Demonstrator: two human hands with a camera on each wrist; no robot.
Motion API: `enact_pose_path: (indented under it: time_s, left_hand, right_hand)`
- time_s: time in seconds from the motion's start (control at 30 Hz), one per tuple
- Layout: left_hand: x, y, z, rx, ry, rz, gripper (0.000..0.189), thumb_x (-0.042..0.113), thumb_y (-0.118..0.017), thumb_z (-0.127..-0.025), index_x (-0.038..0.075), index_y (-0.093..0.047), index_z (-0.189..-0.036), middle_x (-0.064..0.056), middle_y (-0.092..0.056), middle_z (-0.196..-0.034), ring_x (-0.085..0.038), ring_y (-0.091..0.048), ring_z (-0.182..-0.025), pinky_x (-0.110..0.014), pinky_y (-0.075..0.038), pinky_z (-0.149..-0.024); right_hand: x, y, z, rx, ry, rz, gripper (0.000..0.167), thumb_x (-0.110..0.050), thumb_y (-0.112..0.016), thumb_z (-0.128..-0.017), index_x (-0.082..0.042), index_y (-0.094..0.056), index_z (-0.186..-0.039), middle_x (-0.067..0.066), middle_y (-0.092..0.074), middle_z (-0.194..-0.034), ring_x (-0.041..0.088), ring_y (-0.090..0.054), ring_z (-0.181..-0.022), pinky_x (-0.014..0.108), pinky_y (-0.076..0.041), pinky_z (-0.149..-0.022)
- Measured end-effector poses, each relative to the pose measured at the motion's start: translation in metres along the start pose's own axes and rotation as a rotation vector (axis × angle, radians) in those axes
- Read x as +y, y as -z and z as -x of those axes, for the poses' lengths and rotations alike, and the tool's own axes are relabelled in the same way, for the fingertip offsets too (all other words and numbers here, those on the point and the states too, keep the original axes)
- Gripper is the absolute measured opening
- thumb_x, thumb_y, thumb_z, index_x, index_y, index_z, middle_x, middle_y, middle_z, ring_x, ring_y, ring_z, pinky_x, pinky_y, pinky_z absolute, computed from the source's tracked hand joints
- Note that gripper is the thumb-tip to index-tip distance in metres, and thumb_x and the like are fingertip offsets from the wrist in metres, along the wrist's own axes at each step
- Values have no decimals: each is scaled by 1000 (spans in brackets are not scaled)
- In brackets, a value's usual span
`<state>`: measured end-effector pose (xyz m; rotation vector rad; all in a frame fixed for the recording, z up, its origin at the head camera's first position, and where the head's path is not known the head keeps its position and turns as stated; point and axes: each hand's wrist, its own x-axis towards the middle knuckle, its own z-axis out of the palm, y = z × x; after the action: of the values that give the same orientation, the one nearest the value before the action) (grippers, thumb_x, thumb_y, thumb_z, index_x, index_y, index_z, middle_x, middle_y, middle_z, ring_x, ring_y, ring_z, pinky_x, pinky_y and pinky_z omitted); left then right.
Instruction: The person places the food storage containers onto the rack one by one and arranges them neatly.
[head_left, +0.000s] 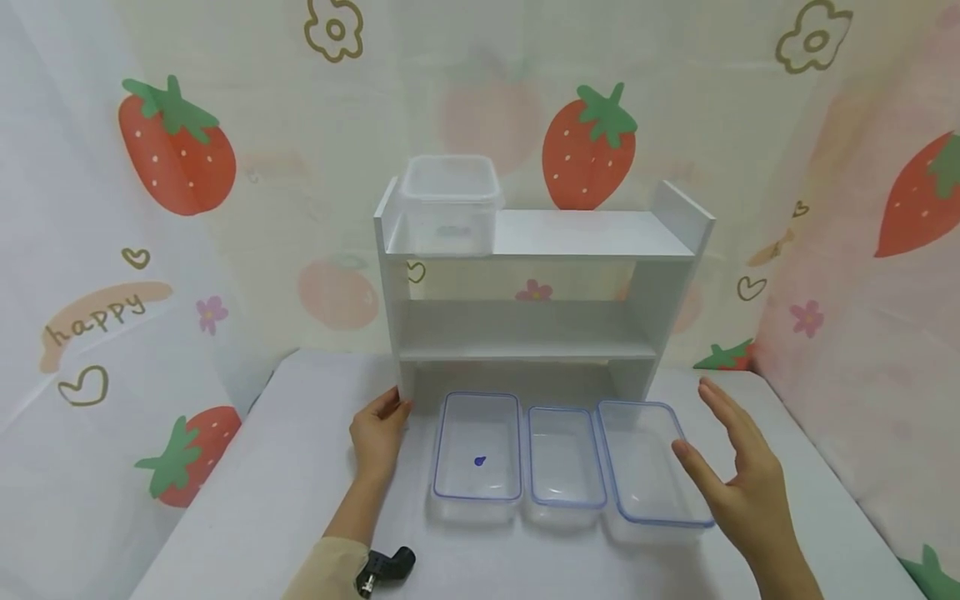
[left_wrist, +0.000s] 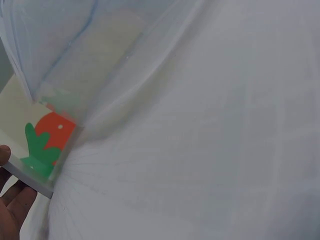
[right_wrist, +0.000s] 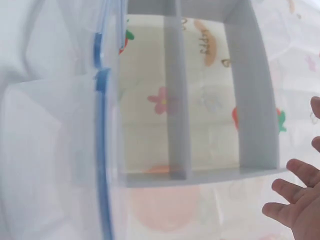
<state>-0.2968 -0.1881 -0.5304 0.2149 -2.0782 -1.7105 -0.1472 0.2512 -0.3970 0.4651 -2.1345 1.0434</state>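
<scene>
A white shelf (head_left: 525, 329) stands upright on the table. My left hand (head_left: 379, 433) is at the bottom of its left side panel. In the left wrist view, the thumb and fingers of that hand (left_wrist: 17, 202) pinch the panel's edge. In front of the shelf, three clear containers with blue rims sit in a row: a left one (head_left: 480, 492) with a small blue mark, a smaller middle one (head_left: 566, 492), and a right one (head_left: 645, 467). My right hand (head_left: 750, 483) is beside the right container, fingers spread and holding nothing.
A clear lidded container (head_left: 450, 225) sits at the left end of the shelf's top. Behind the table hangs a strawberry-print cloth (head_left: 300, 167). A black device (head_left: 386, 568) is at the left wrist.
</scene>
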Motion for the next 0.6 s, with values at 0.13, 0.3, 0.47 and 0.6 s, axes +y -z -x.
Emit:
enact_pose_path:
  time_s: [0.13,0.3,0.47,0.6]
  left_hand:
    - [-1,-1,-1,5,2,0,39,15,-77,-93,-1,-69,-128,-20,-72,-122,-31,-71,-112,-14,-59,-79]
    - [-1,-1,-2,13,2,-5,40,16,-78,-92,0,-69,-127,-19,-73,-122,-31,-71,-112,-15,-59,-81]
    - [-1,0,-2,7,2,-5,38,15,-77,-93,0,-69,-127,-20,-72,-123,-32,-71,-113,-17,-60,-82]
    - [-1,-1,-3,16,-3,-7,38,14,-77,-93,0,-69,-127,-21,-72,-123,-33,-71,-113,-18,-60,-83]
  right_hand:
    - [14,-1,10,-3,-8,16,81,9,-82,-76,-8,-52,-149,11,-49,-156,11,-40,-148,12,-29,-118]
    - [32,-3,21,-36,-16,28,84,8,-84,-75,-11,-51,-150,11,-48,-157,6,-38,-148,6,-27,-114]
    - [46,-6,30,-72,-36,22,85,9,-83,-76,-12,-50,-151,12,-47,-157,4,-36,-148,6,-25,-116]
    - [55,-8,37,-111,-105,31,85,4,-83,-80,-18,-47,-154,6,-44,-160,0,-33,-148,4,-23,-114]
